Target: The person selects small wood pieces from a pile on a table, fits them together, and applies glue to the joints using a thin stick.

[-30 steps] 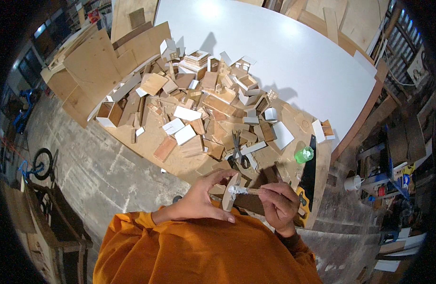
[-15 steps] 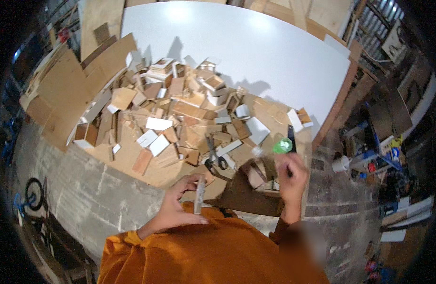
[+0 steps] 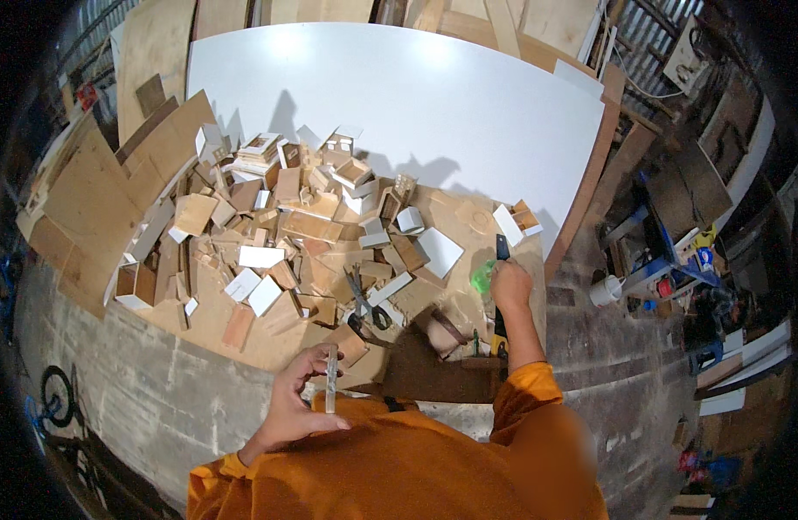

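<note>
My left hand [image 3: 299, 394] is low in front of my body, thumb and fingers gripping a thin, flat, pale piece [image 3: 331, 380] upright, seen nearly edge-on. My right hand [image 3: 511, 284] reaches out to the table's right side with its fingers curled at a green, glossy, round thing [image 3: 481, 276]. The back of the hand hides part of the grip. A long black strip-like tool [image 3: 502, 248] lies under and past this hand. Between the hands, black-handled scissors [image 3: 364, 305] rest among wood offcuts. Beside them is a blurred brown-and-pale block [image 3: 442, 333].
A heap of wood offcuts and small wooden boxes [image 3: 354, 172] covers the table's left and middle. Behind it stands a large white panel [image 3: 399, 104]. Cardboard [image 3: 96, 204] rises at the left. A white bucket [image 3: 605, 291] stands on the floor at right, a bicycle [image 3: 58, 397] at left.
My right hand has moved forward over the table and come up to the green thing. My left hand keeps its hold on the flat piece. The whole view has shifted slightly.
</note>
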A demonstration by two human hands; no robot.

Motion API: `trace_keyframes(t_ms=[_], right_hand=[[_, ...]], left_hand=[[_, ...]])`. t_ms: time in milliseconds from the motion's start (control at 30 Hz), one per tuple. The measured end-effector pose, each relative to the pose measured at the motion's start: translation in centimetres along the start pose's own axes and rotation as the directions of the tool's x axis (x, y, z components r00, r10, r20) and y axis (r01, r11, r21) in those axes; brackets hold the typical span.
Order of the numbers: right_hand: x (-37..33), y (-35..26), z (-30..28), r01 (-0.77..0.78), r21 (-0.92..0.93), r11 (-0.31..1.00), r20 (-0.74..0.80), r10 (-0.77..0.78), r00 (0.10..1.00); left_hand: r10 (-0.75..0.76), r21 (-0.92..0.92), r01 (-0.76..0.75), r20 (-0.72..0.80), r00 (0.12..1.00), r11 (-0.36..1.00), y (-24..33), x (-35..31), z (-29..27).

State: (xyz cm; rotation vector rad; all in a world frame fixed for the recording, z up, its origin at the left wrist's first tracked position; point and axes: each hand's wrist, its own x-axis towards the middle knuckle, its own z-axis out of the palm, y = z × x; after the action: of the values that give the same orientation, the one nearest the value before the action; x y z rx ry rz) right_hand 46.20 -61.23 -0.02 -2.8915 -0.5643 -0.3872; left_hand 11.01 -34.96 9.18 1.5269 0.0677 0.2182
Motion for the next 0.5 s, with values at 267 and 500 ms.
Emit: trace_keyframes(t_ms=[267, 500], right_hand=[[0.0, 0.5, 1.1, 0.044, 0.102, 0.994, -0.049, -0.039, 0.998], [-0.8, -0.7, -2.0, 0.088, 0.264, 0.960, -0.169, -0.044, 0.985]], left_hand=[[-0.003, -0.026, 0.002, -0.043, 0.999, 1.000, -1.0, -0.1, -0.3], [0.019, 0.039, -0.017, -0.043, 0.999, 0.999, -1.1, 0.0, -0.5]])
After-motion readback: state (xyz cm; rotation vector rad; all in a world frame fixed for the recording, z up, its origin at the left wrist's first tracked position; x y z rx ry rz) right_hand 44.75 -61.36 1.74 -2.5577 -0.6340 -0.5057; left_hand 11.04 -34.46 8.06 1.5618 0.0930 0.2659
